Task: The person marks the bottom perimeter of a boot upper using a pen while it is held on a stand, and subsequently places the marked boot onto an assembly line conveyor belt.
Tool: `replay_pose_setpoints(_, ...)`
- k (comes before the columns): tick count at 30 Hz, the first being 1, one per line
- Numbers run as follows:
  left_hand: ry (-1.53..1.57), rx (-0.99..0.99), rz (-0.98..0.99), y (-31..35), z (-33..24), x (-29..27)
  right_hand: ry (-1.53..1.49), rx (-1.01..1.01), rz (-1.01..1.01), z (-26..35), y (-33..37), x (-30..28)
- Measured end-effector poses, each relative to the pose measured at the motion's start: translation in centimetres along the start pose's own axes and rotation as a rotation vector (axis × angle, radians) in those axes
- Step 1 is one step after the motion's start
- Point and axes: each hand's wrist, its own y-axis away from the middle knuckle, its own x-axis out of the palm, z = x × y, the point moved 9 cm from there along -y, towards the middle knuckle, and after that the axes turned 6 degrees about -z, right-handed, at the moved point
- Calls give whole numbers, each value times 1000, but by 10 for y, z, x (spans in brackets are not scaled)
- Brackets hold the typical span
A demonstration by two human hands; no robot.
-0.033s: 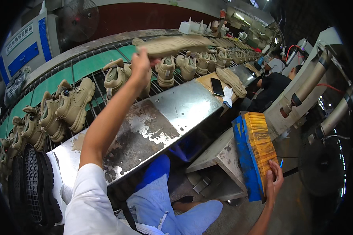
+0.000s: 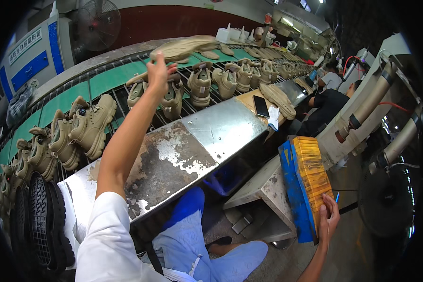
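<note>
My left hand [image 2: 159, 77] reaches over the rack and grips a beige shoe sole [image 2: 185, 47] by its near end. The sole is raised above the row of shoes and slightly blurred. Just below that hand, a beige shoe [image 2: 173, 98] stands heel toward me on the rack bars. At the right, my right hand [image 2: 330, 217] has its fingers curled at the lower edge of a block [image 2: 310, 164] with a worn, ribbed yellow face and a blue side.
A metal-topped bench [image 2: 225, 124] runs along the rack. On it lie a phone [image 2: 261, 106] and a pair of beige soles [image 2: 277, 100]. Black soles [image 2: 41, 221] stand at lower left. Machine tubes [image 2: 373, 96] rise at right; a person in black [image 2: 331, 105] sits beyond.
My left hand and the beige sole have shifted left and a little away from me, and the sole's angle has changed. My right hand remains at the block.
</note>
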Motion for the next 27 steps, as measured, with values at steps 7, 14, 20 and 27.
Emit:
replay_pose_setpoints(7, -296, 19, 242, 86, 26, -77, 12, 9, -26, -2, -1, -7)
replay_pose_setpoints(14, -796, 313, 65, 172, -72, -230, 74, -11, -15, -7, 4, -13)
replay_pose_setpoints(20, -857, 519, -337, 158, -137, -365, 68, -20, 45, -14, 4, 0)
replay_pose_setpoints(27, -1022, -126, -407, 71, -83, -395, 33, -3, 31, -14, 3, -1)
